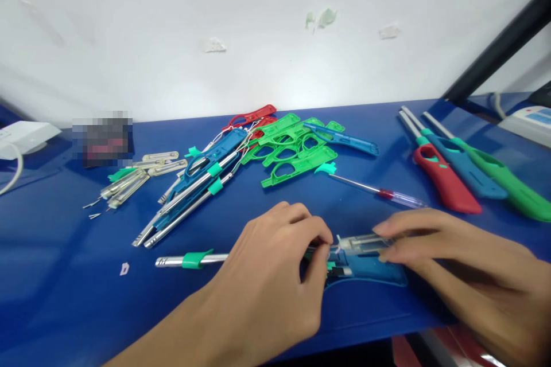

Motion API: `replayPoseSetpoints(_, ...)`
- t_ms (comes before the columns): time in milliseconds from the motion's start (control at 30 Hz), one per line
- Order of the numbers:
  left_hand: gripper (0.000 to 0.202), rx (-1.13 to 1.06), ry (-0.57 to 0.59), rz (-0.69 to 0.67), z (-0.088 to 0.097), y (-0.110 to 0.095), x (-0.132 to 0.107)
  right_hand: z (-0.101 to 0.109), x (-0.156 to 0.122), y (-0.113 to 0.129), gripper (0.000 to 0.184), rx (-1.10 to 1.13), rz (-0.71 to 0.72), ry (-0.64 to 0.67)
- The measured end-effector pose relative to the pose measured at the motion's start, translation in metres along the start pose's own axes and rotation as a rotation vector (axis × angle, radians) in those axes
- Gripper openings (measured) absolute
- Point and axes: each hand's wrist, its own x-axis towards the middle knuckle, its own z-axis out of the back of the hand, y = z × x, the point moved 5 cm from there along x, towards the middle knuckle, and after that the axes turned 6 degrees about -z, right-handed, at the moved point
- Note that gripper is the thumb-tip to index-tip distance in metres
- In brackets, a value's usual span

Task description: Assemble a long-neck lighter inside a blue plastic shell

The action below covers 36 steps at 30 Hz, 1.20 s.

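A blue lighter half-shell (pixel 374 270) lies near the table's front edge, with a metal tube (pixel 170 262) running out to the left through a green trigger (pixel 197 258). Over the shell's middle, my left hand (pixel 279 269) pinches something thin by the tube's inner end; its fingertips hide most of it. Between thumb and fingers, my right hand (pixel 434 246) grips a clear fuel tank (pixel 361 242), held just above the shell. A small white piece sticks up at the tank's left end. Black parts show inside the shell below my left fingertips.
Behind lie green half-shells (pixel 301 163), blue shells with metal tubes (pixel 193 183), and red shells (pixel 252 117). Several clear tanks (pixel 129 186) are at left. A screwdriver (pixel 387 194) lies before assembled lighters (pixel 447 183). A small white bit (pixel 124 269) sits at front left.
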Motion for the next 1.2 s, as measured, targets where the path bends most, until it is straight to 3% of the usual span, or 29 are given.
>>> replayPoseSetpoints(267,0.024,-0.009,0.004,-0.003,0.000,0.004,0.003,-0.002,-0.011,0.001,0.031,0.027,-0.040,-0.059)
replayPoseSetpoints(400,0.027,0.009,0.008,-0.021,-0.001,0.003,0.004,0.001,-0.039,-0.023,0.011,0.063,-0.198,-0.147)
replayPoseSetpoints(533,0.029,0.032,0.005,-0.050,-0.002,0.001,0.002,0.001,-0.058,-0.047,0.019,0.089,-0.261,-0.163)
replayPoseSetpoints(700,0.035,0.048,0.010,-0.104,-0.005,-0.001,-0.001,-0.003,-0.060,-0.057,0.024,0.100,-0.273,-0.148)
replayPoseSetpoints(933,0.035,0.052,0.016,-0.117,-0.006,-0.002,-0.001,0.001,-0.057,-0.052,0.026,0.102,-0.282,-0.123)
replayPoseSetpoints(1200,0.028,0.015,0.007,-0.059,0.000,-0.002,0.001,0.001,-0.026,-0.020,0.029,0.089,-0.237,-0.070)
